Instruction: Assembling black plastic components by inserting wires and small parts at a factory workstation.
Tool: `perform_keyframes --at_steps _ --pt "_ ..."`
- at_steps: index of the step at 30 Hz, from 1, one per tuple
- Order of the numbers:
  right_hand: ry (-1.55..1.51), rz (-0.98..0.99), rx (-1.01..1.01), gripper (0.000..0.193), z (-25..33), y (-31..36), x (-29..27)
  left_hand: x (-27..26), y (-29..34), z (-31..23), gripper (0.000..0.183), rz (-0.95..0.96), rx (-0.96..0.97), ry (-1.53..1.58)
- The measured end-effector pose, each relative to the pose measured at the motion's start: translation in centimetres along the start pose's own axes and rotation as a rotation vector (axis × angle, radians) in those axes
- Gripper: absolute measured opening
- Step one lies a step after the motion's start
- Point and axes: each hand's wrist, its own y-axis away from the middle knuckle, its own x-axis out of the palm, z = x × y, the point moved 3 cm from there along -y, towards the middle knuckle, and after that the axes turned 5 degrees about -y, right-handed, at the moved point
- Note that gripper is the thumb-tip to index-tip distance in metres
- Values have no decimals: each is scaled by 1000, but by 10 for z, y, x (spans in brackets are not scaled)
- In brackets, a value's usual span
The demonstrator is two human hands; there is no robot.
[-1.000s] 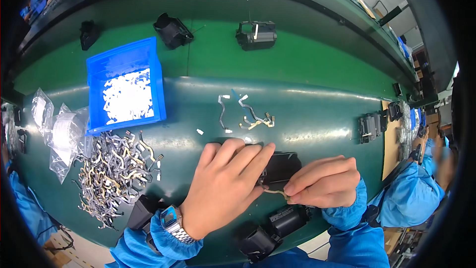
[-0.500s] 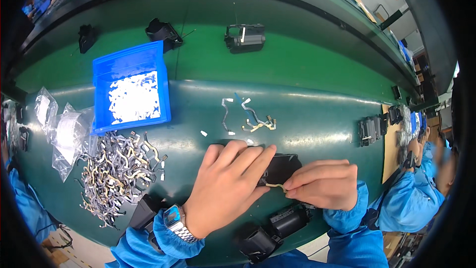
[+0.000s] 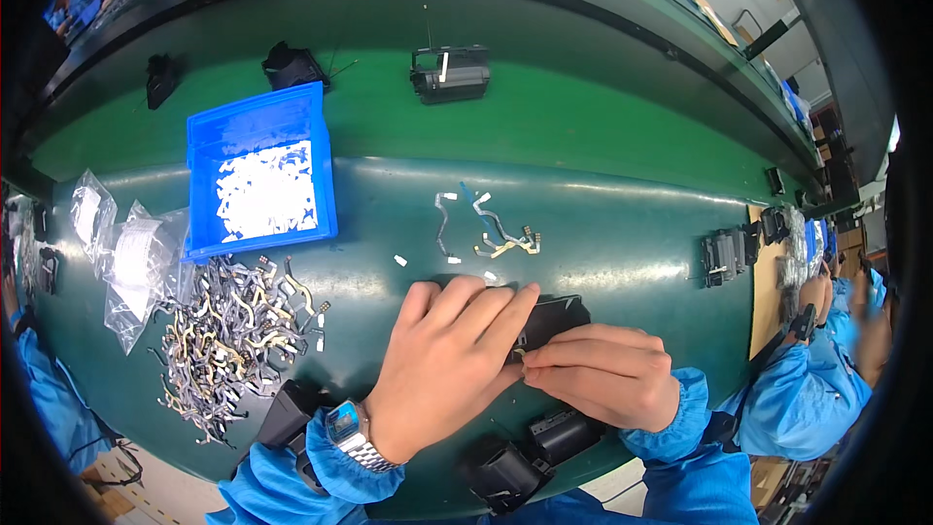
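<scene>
Your right hand (image 3: 607,369) has thumb and forefinger pressed together, pinching what looks like a thin, cream-coloured flexible cable (image 3: 518,354); only a short bit shows at the fingertips. That end lies at the near left part of the open, black moulded-plastic housing (image 3: 556,319), which sits on the glossy dark green worktop (image 3: 622,243) between your hands. Your left hand (image 3: 452,360) lies over the housing's left end, fingers slightly bent and close together; whether its fingertips and thumb clamp the plastic, I cannot tell, since the hand covers them.

For this fine work, steady the housing with the left palm so it doesn't skid on the smooth top. Pinch the cable close to its end and guide it with small, straight pressure; a sharp bend or sideways tug would probably strain it. Your left knuckles seem to crowd the spot, so tilting them outward might improve your view.
</scene>
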Motion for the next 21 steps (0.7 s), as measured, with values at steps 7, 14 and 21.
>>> perform_keyframes --at_steps 7,14,21 --pt "-46 -13 40 26 -2 -1 0 -13 -3 8 70 -26 -8 216" --pt "-111 -37 94 22 -6 0 3 -20 -4 16 22 -70 146 58" --pt "10 -62 127 40 -6 -3 -3 -15 -2 18 21 -120 194 -22"
